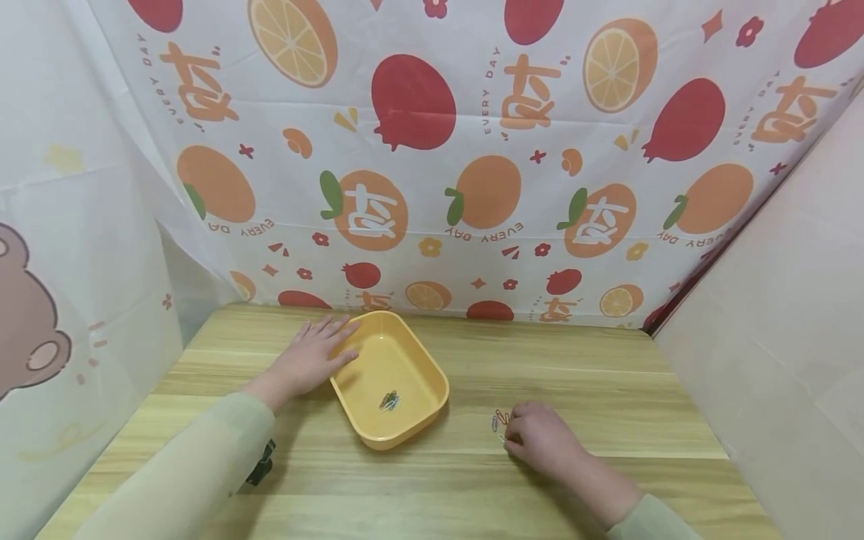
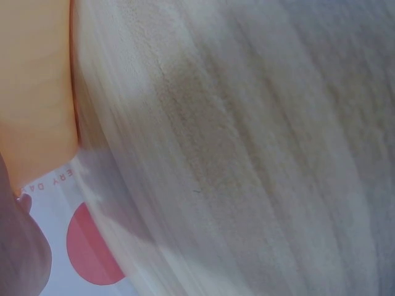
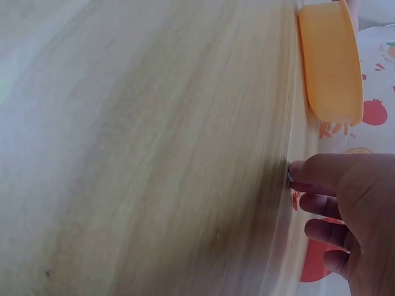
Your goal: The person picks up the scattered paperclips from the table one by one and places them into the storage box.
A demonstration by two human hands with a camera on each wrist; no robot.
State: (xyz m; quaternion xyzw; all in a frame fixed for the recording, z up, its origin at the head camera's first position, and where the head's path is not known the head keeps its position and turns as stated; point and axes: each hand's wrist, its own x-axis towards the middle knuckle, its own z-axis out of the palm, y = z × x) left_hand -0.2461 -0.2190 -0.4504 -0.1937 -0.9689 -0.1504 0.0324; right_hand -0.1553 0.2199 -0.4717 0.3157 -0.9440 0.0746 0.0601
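A yellow plastic tray (image 1: 385,364) stands on the wooden table, with several paper clips (image 1: 389,402) in a small pile on its floor. My left hand (image 1: 313,356) rests over the tray's left rim near the far corner, fingers extended. To the right of the tray, my right hand (image 1: 540,439) is low at the tabletop, thumb and index finger pinching a light-coloured paper clip (image 3: 290,175). Close by its fingertips lie a purplish paper clip (image 1: 495,424) and reddish ones (image 1: 502,417). The left wrist view catches mostly tabletop, with the tray's outer wall (image 2: 37,80) at its edge.
Behind the table hangs a white cloth (image 1: 432,262) printed with fruit. Pale panels stand at both sides, the left one bearing a bear print (image 1: 30,322). A small black object (image 1: 262,463) shows beside the left sleeve.
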